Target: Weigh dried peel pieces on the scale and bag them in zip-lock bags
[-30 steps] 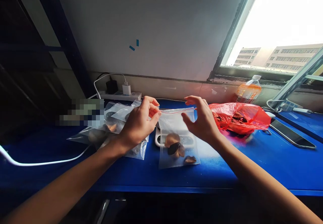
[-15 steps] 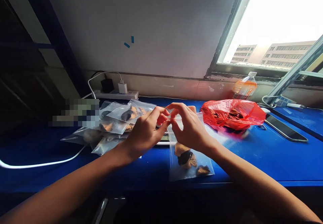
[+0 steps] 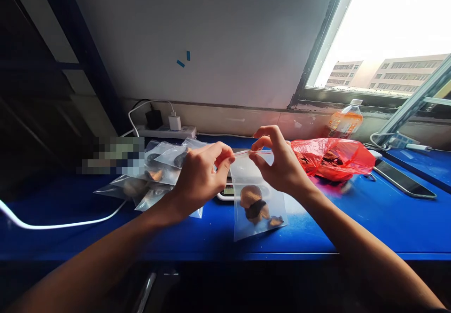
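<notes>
A clear zip bag (image 3: 243, 226) hangs between my hands, with several brown and black dried pieces (image 3: 255, 202) at its bottom. My left hand (image 3: 207, 169) is closed, pinching the bag's top left corner between thumb and fingertips. Along the same red-lined top edge, my right hand (image 3: 280, 162) pinches with thumb and finger, farther right. Behind the bag sits a small white scale (image 3: 225, 196), its display partly showing. To the left of my left hand lies a pile of similar filled zip bags (image 3: 160, 169).
A red plastic bag (image 3: 355, 155) of dark dried pieces lies open on the blue table (image 3: 369, 228). Right of it is a phone (image 3: 405, 179). An orange-labelled bottle (image 3: 347, 119) and a power strip (image 3: 190, 131) stand by the wall. A white cable (image 3: 70, 223) crosses the left side.
My hands have moved apart along the bag's top edge, the right one shifting right and up. The bag has risen slightly, and the camera view has shifted a little.
</notes>
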